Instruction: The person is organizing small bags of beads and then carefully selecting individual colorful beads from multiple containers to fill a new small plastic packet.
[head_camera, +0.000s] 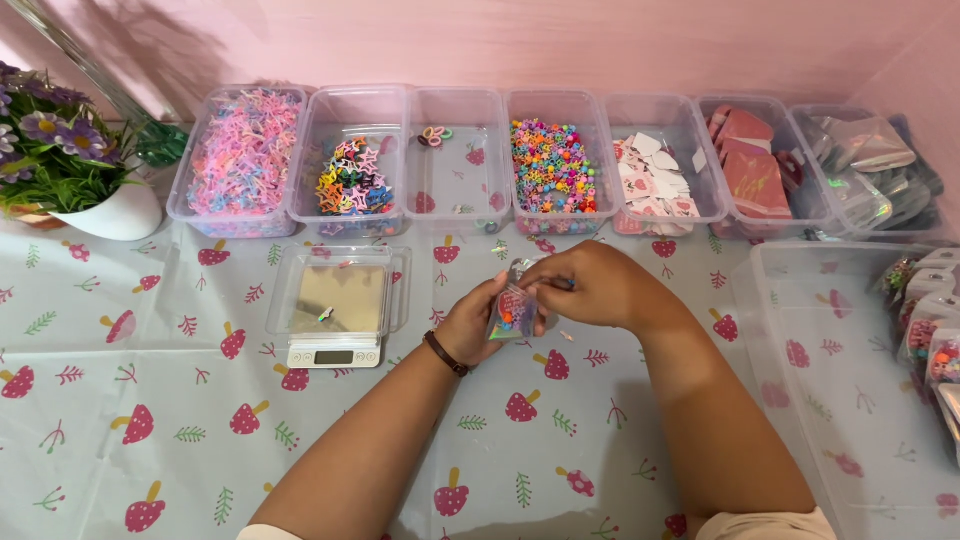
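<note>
Left to right on the bench (150, 470), mushroom-print cloth:

- Far left: white flowerpot (115, 212) with purple flowers
- Back row of clear tubs: pink clips (243, 150); mixed-colour clips (352, 180); near-empty tub (458, 160) with a few loose pieces; bright beads (552, 165); white and pink cards (655, 180); pink flat packs (752, 165); shiny clear pouches (868, 160) at far right
- Scale (336, 305) in front of the tubs, left of the hands: clear tray on top, one tiny piece in it, display too small to tell

Hands, mid-bench:
- Left hand (470, 325), dark wristband, grasps a small clear pouch (513, 312) from below; pouch is upright, held just above the bench, pink card and coloured beads inside
- Right hand (595, 285) is pinched on the pouch's top edge; something thin and blue sticks out between the fingers, can't tell what

Progress, my read: pouch looks filled and the top edge is being handled, so this one is likely at the closing stage. Filled pouches (930, 330) already lie at the right end of the large clear bin (800, 300), so several look done. Most of that bin is bare, and the supply tubs are mostly well stocked, so plenty left

Labels: pouch card is pink and white with print too small to make out. The filled pouches show the same pink card fronts
</note>
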